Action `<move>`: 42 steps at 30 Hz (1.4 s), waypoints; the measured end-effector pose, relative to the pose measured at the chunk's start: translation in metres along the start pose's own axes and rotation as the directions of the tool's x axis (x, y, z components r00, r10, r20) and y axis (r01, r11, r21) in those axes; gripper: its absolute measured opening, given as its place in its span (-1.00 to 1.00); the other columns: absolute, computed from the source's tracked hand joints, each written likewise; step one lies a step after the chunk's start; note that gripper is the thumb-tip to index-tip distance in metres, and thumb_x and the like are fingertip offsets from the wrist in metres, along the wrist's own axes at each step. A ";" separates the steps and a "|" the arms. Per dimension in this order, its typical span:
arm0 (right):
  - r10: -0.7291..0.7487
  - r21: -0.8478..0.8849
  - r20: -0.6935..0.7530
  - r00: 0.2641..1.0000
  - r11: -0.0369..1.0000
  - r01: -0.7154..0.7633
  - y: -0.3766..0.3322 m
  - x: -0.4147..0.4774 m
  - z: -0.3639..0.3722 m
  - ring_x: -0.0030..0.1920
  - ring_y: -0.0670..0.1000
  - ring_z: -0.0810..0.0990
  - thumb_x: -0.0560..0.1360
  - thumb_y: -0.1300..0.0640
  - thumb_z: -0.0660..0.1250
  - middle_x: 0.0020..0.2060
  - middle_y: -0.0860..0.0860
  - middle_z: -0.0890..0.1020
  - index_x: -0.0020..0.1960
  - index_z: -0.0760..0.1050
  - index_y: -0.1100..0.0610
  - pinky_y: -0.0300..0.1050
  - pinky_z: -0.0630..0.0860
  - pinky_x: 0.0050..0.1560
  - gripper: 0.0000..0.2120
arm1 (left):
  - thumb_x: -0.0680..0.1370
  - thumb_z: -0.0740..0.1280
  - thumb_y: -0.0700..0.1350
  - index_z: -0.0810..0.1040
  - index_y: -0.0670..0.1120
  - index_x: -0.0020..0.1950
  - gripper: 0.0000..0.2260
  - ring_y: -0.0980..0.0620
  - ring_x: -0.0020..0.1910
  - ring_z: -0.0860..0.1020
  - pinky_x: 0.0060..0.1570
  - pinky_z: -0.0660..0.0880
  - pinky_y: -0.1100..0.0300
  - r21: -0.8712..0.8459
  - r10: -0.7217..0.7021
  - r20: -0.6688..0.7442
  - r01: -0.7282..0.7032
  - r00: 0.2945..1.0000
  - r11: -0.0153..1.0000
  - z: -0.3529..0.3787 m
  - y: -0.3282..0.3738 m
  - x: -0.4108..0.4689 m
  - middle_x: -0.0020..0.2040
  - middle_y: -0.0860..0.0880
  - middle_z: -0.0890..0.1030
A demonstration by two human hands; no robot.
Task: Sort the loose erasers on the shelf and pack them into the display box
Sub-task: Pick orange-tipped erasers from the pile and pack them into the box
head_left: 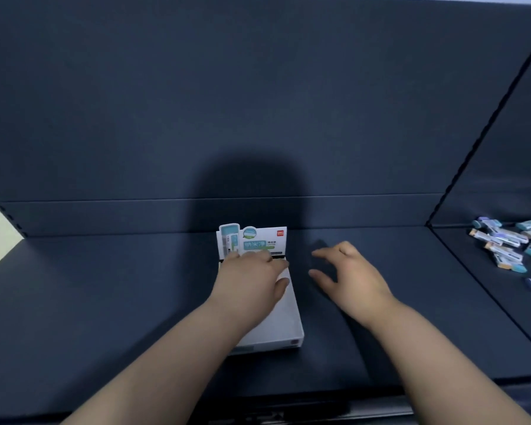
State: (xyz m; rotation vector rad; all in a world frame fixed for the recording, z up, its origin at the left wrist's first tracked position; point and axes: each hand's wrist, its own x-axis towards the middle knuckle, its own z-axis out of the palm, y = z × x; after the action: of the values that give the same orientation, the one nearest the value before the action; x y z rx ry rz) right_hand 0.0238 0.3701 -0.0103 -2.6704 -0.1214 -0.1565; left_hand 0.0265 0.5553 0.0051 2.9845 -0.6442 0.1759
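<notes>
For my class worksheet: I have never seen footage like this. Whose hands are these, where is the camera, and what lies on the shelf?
This is one picture from a camera worn on a person's head, looking forward and down, so the two bare arms are the wearer's own. No machine is involved. The left hand rests on a white display box whose printed header card stands up at the back. The right hand hovers open beside it, holding nothing. Loose erasers lie piled at the far right of the dark blue shelf, untouched.
</notes>
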 end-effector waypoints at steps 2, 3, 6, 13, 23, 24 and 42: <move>-0.015 -0.001 0.058 0.998 1.000 0.015 0.013 -0.002 -0.007 0.11 -0.02 0.51 0.51 -0.11 0.27 0.13 -0.08 0.43 0.32 0.41 -0.07 -0.12 0.47 0.10 -0.61 | 0.61 0.07 0.11 0.35 0.12 0.38 -0.65 -0.03 0.20 0.46 0.16 0.28 0.07 0.020 0.009 0.015 -0.009 1.000 1.000 0.002 0.016 0.005 0.22 0.04 0.50; -0.026 -0.006 0.094 0.995 1.000 0.026 0.018 -0.002 -0.009 0.11 -0.02 0.51 0.52 -0.11 0.27 0.13 -0.07 0.43 0.32 0.40 -0.07 -0.11 0.46 0.13 -0.60 | 0.61 0.07 0.10 0.37 0.10 0.37 -0.65 -0.05 0.19 0.46 0.14 0.28 0.06 0.034 0.017 0.017 -0.017 1.000 0.999 0.004 0.023 0.007 0.20 0.02 0.51; -0.055 -0.033 0.175 0.983 0.998 0.062 0.042 -0.002 -0.018 0.15 -0.04 0.49 0.53 -0.10 0.25 0.17 -0.07 0.45 0.34 0.39 -0.06 -0.15 0.42 0.21 -0.61 | 0.60 0.08 0.10 0.40 0.07 0.34 -0.65 -0.07 0.16 0.48 0.12 0.27 0.07 0.046 0.033 0.014 -0.033 0.999 0.998 0.010 0.052 0.015 0.17 0.00 0.51; -0.099 -0.073 0.265 0.959 0.990 0.122 0.117 -0.007 -0.054 0.13 -0.07 0.47 0.54 -0.08 0.24 0.12 -0.06 0.46 0.32 0.41 -0.02 -0.21 0.40 0.17 -0.62 | 0.61 0.08 0.08 0.36 0.06 0.37 -0.65 -0.05 0.17 0.45 0.10 0.29 0.07 0.010 0.011 0.048 -0.012 0.999 1.000 0.022 0.132 0.045 0.20 0.00 0.49; -0.143 -0.105 0.306 0.941 0.978 0.182 0.220 -0.017 -0.113 0.08 -0.06 0.50 0.52 -0.07 0.28 0.04 -0.06 0.46 0.30 0.43 -0.02 -0.20 0.42 0.15 -0.63 | 0.62 0.04 0.10 0.20 0.07 0.48 -0.58 -0.01 0.28 0.37 0.21 0.26 0.10 -0.012 -0.101 0.049 0.102 0.994 0.995 0.041 0.243 0.075 0.32 0.03 0.40; -0.135 -0.105 0.305 0.943 0.979 0.174 0.228 -0.021 -0.117 0.06 -0.06 0.50 0.51 -0.07 0.29 0.01 -0.07 0.44 0.29 0.43 -0.02 -0.20 0.42 0.13 -0.63 | 0.62 0.03 0.10 0.19 0.07 0.48 -0.58 -0.01 0.29 0.37 0.22 0.25 0.10 -0.008 -0.111 0.060 0.112 0.992 0.994 0.043 0.251 0.075 0.33 0.03 0.40; 0.180 -0.109 0.150 0.972 0.980 -0.165 0.289 -0.071 -0.157 0.05 0.01 0.53 0.52 -0.02 0.27 0.02 -0.04 0.44 0.32 0.42 -0.02 -0.11 0.49 0.08 -0.63 | 0.62 0.06 0.09 0.25 0.07 0.46 -0.60 -0.01 0.27 0.39 0.20 0.27 0.09 -0.037 0.082 0.166 -0.077 0.983 0.996 0.060 0.302 0.087 0.30 0.04 0.41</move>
State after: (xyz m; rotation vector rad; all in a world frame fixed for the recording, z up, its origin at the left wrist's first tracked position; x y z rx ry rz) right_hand -0.0288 0.0379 -0.0075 -2.7704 0.0705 0.1096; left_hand -0.0146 0.2396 -0.0255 2.9678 -0.7759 -0.0809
